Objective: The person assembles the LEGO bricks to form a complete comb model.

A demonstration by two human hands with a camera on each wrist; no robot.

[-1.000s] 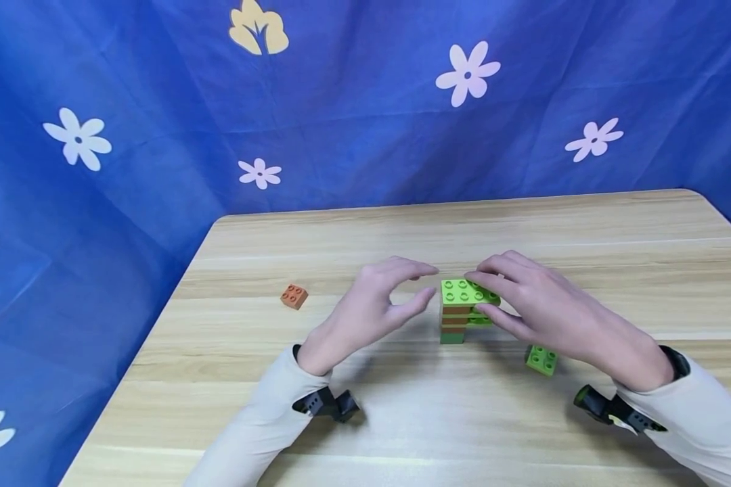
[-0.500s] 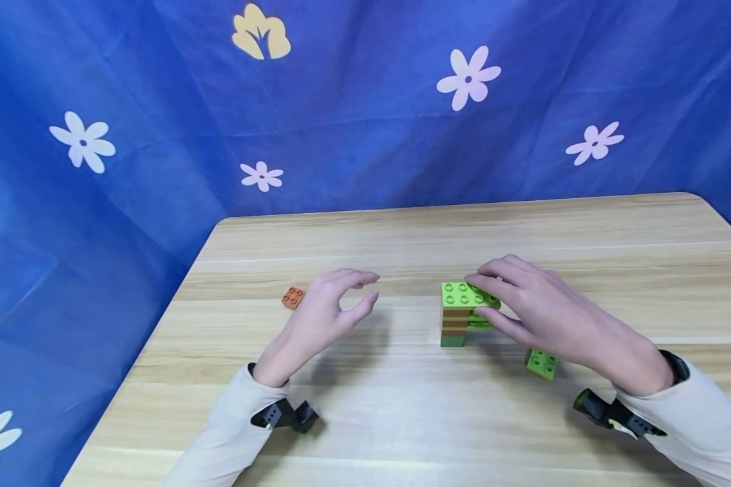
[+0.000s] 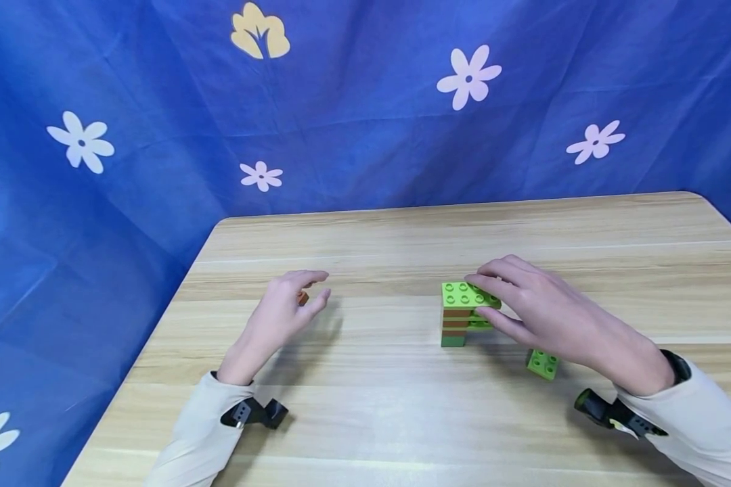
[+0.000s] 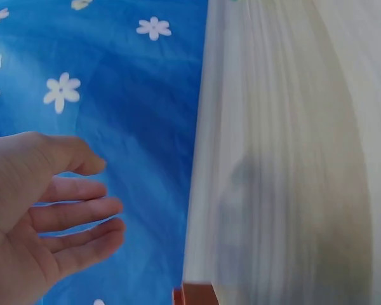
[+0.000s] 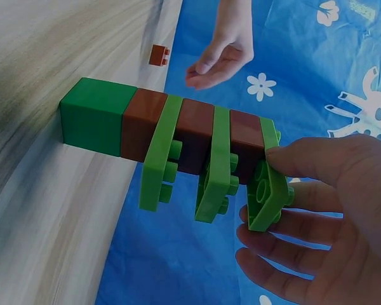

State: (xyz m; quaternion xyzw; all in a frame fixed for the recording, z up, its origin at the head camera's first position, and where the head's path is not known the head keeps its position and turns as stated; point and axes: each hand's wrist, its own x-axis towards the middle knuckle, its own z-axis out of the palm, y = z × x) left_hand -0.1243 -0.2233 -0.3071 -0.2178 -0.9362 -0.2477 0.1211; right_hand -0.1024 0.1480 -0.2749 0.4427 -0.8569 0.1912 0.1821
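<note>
A toy-block tower [image 3: 453,325] stands on the table. In the right wrist view it has a dark green block [image 5: 92,117] at the base, then brown blocks [image 5: 195,133] alternating with long light green plates that stick out to one side. My right hand [image 3: 539,308] pinches the topmost light green plate [image 5: 270,194] at its overhanging end, thumb and fingers on opposite sides. My left hand [image 3: 274,311] hovers over the table's left part, fingers loosely bent and holding nothing. Behind it, partly covered in the head view, lies a reddish-brown block [image 3: 303,297], seen whole in the right wrist view.
A light green block [image 3: 543,365] with studs lies below my right hand, partly hidden by it. The wooden table [image 3: 390,419] meets a blue flowered cloth [image 3: 365,115] at its back and left edges. Each wrist wears a small black camera.
My left hand has moved away from the tower to the left, over to the reddish-brown block. My right hand and the tower have stayed in place.
</note>
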